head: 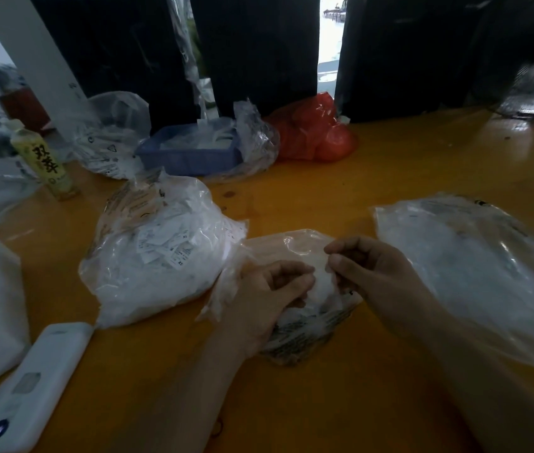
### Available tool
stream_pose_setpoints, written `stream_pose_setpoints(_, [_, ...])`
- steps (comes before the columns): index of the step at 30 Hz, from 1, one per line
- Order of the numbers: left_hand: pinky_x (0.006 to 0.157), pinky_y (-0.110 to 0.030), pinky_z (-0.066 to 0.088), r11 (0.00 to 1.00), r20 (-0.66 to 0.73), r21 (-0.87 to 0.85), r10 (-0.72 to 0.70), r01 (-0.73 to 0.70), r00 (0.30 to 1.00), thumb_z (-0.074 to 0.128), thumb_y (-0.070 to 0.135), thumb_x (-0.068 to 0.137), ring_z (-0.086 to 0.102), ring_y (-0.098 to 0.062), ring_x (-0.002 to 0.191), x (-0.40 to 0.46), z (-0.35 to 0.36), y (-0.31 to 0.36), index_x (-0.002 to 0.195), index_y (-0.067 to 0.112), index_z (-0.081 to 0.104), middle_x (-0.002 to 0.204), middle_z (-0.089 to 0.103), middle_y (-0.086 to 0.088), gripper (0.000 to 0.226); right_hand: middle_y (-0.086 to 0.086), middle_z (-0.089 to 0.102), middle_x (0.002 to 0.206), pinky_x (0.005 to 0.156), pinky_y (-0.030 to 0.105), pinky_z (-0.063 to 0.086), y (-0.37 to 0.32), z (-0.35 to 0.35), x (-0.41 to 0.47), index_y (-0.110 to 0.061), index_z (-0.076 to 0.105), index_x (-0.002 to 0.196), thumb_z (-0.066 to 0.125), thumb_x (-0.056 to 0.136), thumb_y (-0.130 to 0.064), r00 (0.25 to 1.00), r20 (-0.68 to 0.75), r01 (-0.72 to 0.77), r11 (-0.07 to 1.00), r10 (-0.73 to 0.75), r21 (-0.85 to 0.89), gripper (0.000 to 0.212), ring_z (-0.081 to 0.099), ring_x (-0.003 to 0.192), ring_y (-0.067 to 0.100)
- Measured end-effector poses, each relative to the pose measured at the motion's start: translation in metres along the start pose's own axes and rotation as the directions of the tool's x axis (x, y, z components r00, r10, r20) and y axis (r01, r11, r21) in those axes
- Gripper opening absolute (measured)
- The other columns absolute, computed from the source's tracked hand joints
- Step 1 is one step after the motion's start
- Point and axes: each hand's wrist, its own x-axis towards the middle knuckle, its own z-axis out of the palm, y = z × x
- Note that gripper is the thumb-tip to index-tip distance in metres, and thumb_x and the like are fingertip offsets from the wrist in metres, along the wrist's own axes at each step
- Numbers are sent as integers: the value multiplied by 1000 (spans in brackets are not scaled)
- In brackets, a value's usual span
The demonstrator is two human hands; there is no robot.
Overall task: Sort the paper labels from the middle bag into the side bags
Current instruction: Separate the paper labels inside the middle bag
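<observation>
Labels (321,282) sit in the middle bag (291,253) on the worktop (324,178); left hand (268,295) and right hand (373,273) pinch them. Best peel one free before choosing a side bag (161,246).

Bottle (43,161), far left of worktop: yellow label w/ two big black Chinese chars, "双莽" or similar, 2nd char unsure. Left bag (161,246): paper labels (164,246) inside, "XL" readable on a couple, rest of print too small. Middle bag (301,328): rows of black print, illegible. Back bag (108,135): small symbols, unreadable.
</observation>
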Motion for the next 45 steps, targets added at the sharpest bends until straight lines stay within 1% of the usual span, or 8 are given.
stream_pose_setpoints(7, [75,-25,59,977,-17,-211,3,-7,1000,83,18,78,68,-14,80,0,1,3,95,25,83,87,73,-1,18,-1,71,90,75,31,59,2,6,1,-28,63,121,64,84,-45,999,9,-52,992,53,-119,41,70,80,17])
stream_pose_setpoints(12, [77,-22,60,954,-27,-299,2,-10,1000,76,14,78,72,-10,80,0,0,6,96,20,86,87,77,-1,21,-26,69,91,63,5,47,-3,9,-2,-37,67,104,65,87,-50,992,121,31,854,38,-519,21,67,79,-5])
stream_pose_setpoints(16, [81,-23,60,972,-18,-234,-7,2,1000,75,16,79,72,-10,84,-2,1,7,94,21,86,90,78,1,20,-24,70,81,59,8,47,-3,11,-3,-28,68,91,59,97,-36,998,39,55,853,-41,-518,14,66,70,-4])
stream_pose_setpoints(21, [83,-24,60,980,25,-196,-11,15,1000,78,29,78,70,-11,85,-5,2,11,100,23,86,86,75,-1,24,-14,65,71,46,9,36,-3,15,-4,-25,66,79,49,91,-54,992,7,107,815,-125,-570,36,53,50,0])
stream_pose_setpoints(28, [66,-21,59,976,-39,-220,-5,-4,999,78,17,78,77,-18,90,-4,-1,11,90,14,77,101,79,-10,12,-20,67,81,51,13,44,4,16,-2,-28,65,97,46,102,-41,991,-30,85,794,-129,-602,23,62,64,1])
stream_pose_setpoints(32, [67,-20,61,919,-105,-391,-3,-38,994,71,1,84,79,-25,90,0,-5,11,98,3,64,106,78,-21,17,-15,64,104,66,15,48,15,11,3,-29,64,115,55,101,-37,994,14,68,526,-107,-848,19,57,81,1])
stream_pose_setpoints(37, [74,-22,62,872,-117,-486,-6,-52,993,73,-1,80,79,-29,92,3,-6,10,104,-1,65,97,77,-22,25,-6,48,125,93,29,47,30,19,4,-27,59,133,61,93,-53,997,78,83,332,-29,-940,48,51,111,14])
stream_pose_setpoints(45, [74,-22,62,893,-134,-447,-10,-51,991,78,9,78,79,-26,94,5,-9,7,91,8,83,98,79,-18,14,-23,55,89,60,12,40,20,15,3,-38,60,100,57,93,-54,990,-51,39,591,-134,-806,18,57,76,-4])
